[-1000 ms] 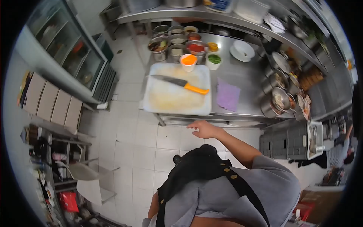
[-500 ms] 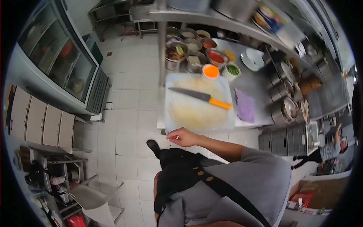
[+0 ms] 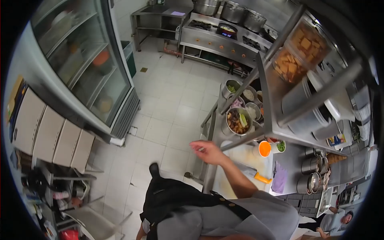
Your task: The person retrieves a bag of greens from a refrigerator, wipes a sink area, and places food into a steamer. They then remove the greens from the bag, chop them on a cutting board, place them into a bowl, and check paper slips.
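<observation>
My right hand (image 3: 207, 152) is held out in the air near the cutting board's corner, fingers loosely apart, holding nothing. Beneath my forearm lies the white cutting board (image 3: 223, 186), partly covered. On it rests a knife (image 3: 263, 178) with a yellow handle; the arm hides part of its blade. A cup of something orange (image 3: 264, 149) stands at the board's far end, beside a cup of chopped greens (image 3: 281, 146). Ahead of the hand is a metal pot of brown mixed food (image 3: 239, 121). At the lower left, only a sliver of my left hand (image 3: 141, 232) shows beside the apron.
A purple cloth (image 3: 279, 178) lies beside the board. The metal shelf (image 3: 269, 108) overhangs the counter with its containers. A stove (image 3: 218, 44) with a pan and large pots is at the back. The glass-door fridge (image 3: 80, 60) stands left. Another person (image 3: 336, 222) is at far right.
The view has swung, so the counter now sits lower and the stove shows at the back. My right hand has moved forward past the board's edge. The knife still lies on the board.
</observation>
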The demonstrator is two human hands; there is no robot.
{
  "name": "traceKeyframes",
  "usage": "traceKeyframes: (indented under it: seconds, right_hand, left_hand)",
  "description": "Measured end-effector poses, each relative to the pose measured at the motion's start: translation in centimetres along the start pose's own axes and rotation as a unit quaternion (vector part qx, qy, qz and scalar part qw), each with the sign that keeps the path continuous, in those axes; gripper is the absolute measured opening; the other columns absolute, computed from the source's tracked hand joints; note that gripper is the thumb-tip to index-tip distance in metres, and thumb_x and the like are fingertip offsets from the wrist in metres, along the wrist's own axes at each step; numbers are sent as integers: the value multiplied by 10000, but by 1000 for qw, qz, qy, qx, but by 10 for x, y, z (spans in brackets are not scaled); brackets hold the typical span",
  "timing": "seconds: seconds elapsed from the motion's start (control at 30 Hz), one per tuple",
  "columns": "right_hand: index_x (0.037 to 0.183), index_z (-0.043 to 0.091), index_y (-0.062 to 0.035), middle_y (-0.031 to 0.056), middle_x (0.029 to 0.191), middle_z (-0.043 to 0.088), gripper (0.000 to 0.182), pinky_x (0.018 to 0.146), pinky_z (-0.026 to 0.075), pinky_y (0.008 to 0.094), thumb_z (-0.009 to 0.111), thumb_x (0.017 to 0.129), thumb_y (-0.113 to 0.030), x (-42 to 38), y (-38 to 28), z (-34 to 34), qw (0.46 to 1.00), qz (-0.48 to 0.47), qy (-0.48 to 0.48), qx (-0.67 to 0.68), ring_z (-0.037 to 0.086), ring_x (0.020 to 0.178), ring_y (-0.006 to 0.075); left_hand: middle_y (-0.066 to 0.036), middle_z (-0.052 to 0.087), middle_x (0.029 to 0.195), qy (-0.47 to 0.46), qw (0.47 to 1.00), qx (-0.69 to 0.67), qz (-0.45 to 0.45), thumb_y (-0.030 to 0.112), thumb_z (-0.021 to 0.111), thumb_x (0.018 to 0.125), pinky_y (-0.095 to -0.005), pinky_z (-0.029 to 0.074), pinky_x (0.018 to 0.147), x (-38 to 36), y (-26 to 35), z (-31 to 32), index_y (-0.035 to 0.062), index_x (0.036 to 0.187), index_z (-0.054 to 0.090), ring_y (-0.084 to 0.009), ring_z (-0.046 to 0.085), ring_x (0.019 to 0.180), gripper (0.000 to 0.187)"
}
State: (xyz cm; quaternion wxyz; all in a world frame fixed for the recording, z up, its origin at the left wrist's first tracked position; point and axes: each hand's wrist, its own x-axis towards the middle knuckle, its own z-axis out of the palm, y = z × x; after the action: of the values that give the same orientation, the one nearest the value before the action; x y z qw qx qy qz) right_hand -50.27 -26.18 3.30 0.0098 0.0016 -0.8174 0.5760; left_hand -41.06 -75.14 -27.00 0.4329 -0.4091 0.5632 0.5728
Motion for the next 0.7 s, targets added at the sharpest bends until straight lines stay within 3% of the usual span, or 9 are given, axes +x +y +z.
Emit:
traceKeyframes:
  seconds: [0.2,0.27,0.33,0.4,0.47,0.57,0.63,0.67,0.7]
  right_hand:
    - [1161,591,-91,53,990,623,349,722,514,273,623,820,-20,97,25,25,987,-8,5,159,599,843,117]
    - [1197,576,-90,74,1074,602,378,714,525,283,610,834,11,137,31,16,989,-13,19,145,596,899,129]
    - [1210,570,-100,81,1090,590,388,637,542,270,606,836,-4,173,22,4,971,152,-21,182,606,884,115]
    - [1204,573,-102,77,1026,614,371,556,538,252,608,839,-48,212,34,-6,955,197,9,222,629,798,114]
    - [1193,578,-100,68,942,637,362,527,525,246,618,833,-94,246,50,-16,923,317,-18,215,634,693,122]
    - [1187,570,-90,69,906,646,355,526,510,262,616,836,-114,281,100,-20,918,362,26,158,630,667,126]
    - [1204,554,-85,71,931,645,370,569,519,272,616,840,-110,294,130,-22,910,383,35,155,638,705,131]
    - [1220,527,-64,98,950,643,389,624,523,281,612,843,-114,297,152,-22,850,366,110,361,644,763,173]
    - [1236,501,-43,124,969,640,411,680,526,290,608,846,-119,297,178,-21,747,335,174,548,650,821,214]
  left_hand:
    - [-154,352,1380,-5,999,-10,50,177,573,822,-518,364,976,13,244,57,73,1386,262,-331,324,1274,652]
    - [-163,326,1428,7,995,33,97,177,588,814,-536,355,1002,-2,342,99,75,1425,230,-345,300,1319,716]
    - [-157,402,1381,59,965,165,194,133,622,789,-485,339,1030,-11,438,141,45,1388,319,-328,372,1274,677]
    - [-149,488,1299,34,866,249,433,79,645,778,-412,363,1015,58,530,146,23,1323,427,-285,436,1225,589]
    - [-129,547,1223,8,748,192,636,56,653,784,-354,407,955,106,643,164,8,1264,496,-247,494,1152,507]
    - [-67,593,1082,-54,713,128,687,101,597,864,-208,461,657,-54,781,244,0,1254,493,-90,559,820,416]
    - [-71,603,1083,-30,592,129,795,80,563,906,-218,464,686,-119,859,272,8,1258,497,-118,572,879,366]
    - [-83,600,1100,1,565,109,818,77,562,907,-231,468,713,-158,886,288,1,1255,498,-131,572,917,363]
    - [-95,596,1117,36,536,87,839,74,561,907,-244,472,741,-189,908,303,-6,1253,499,-144,571,955,360]
